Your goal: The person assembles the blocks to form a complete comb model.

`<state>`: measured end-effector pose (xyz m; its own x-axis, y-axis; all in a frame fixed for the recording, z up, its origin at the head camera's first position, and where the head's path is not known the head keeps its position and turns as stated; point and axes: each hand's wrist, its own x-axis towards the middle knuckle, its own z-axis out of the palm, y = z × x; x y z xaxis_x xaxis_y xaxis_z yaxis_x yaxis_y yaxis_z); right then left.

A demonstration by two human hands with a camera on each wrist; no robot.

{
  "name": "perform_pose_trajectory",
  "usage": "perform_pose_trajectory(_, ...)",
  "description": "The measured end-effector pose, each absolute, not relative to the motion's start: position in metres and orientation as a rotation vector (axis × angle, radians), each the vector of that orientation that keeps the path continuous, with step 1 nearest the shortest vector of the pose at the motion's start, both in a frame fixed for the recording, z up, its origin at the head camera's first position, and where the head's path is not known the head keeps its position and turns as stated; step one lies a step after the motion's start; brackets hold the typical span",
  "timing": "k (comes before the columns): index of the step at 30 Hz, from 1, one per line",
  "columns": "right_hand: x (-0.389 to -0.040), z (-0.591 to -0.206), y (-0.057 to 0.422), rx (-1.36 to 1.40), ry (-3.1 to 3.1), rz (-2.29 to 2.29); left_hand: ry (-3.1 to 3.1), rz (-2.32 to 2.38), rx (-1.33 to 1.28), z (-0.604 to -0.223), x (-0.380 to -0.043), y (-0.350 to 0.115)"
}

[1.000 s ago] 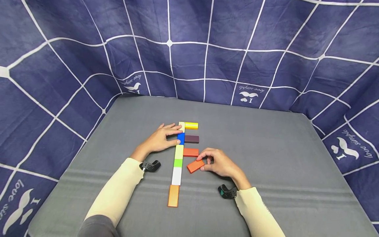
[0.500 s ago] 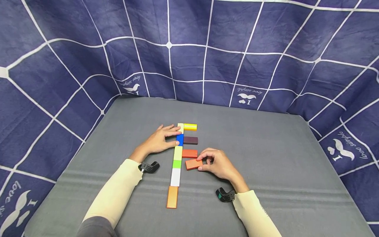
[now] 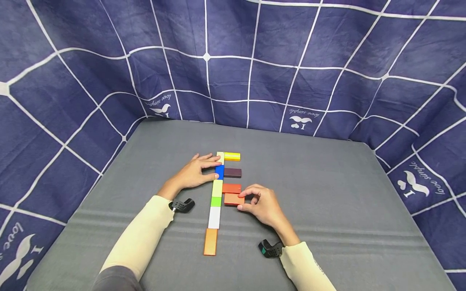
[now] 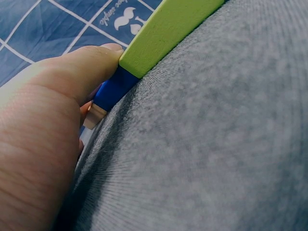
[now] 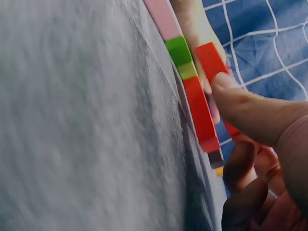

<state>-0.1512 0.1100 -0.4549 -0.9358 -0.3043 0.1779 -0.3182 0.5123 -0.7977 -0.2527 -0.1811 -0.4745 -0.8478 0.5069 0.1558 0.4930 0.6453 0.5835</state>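
Observation:
In the head view, my right hand (image 3: 263, 205) pinches an orange-red block (image 3: 232, 199) by its right end, thumb on the near edge and fingers on the far one. The right wrist view shows that block raised above a red block (image 5: 197, 103) in the layout. My left hand (image 3: 194, 173) rests along a straight row of flat blocks, thumb on the blue block (image 3: 220, 172), fingers over the cream block (image 3: 220, 158). Toward me the row continues with a yellow-green block (image 3: 217, 188), a green block (image 3: 216, 201), a white block (image 3: 214, 218) and an orange block (image 3: 210, 242).
A yellow block (image 3: 232, 156), a dark purple block (image 3: 232, 173) and a red block (image 3: 229, 188) stick out to the row's right like comb teeth. The grey tabletop (image 3: 327, 182) ends at a blue checked curtain (image 3: 233, 72).
My right hand has shifted left toward the row, and the orange-red block has turned from slanted to nearly level, alongside the red block. My left hand has stayed on the row.

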Motion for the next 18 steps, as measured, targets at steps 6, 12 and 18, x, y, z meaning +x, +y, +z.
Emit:
perform_pose_trajectory(6, -0.1496, -0.4609, 0.1055, 0.586, -2.725, 1.439, 2.836, 0.985, 0.899, -0.4747, -0.2531, -0.1812)
perform_pose_trajectory(12, -0.1492, -0.4625, 0.1049, 0.571, -2.791, 1.423, 2.834, 1.002, 0.908, -0.4739, -0.2534, -0.1811)
perform_pose_trajectory(18, -0.1495, -0.4634, 0.1057, 0.590, -2.845, 1.398, 2.834, 0.995, 0.894, -0.4738, -0.2525, -0.1808)
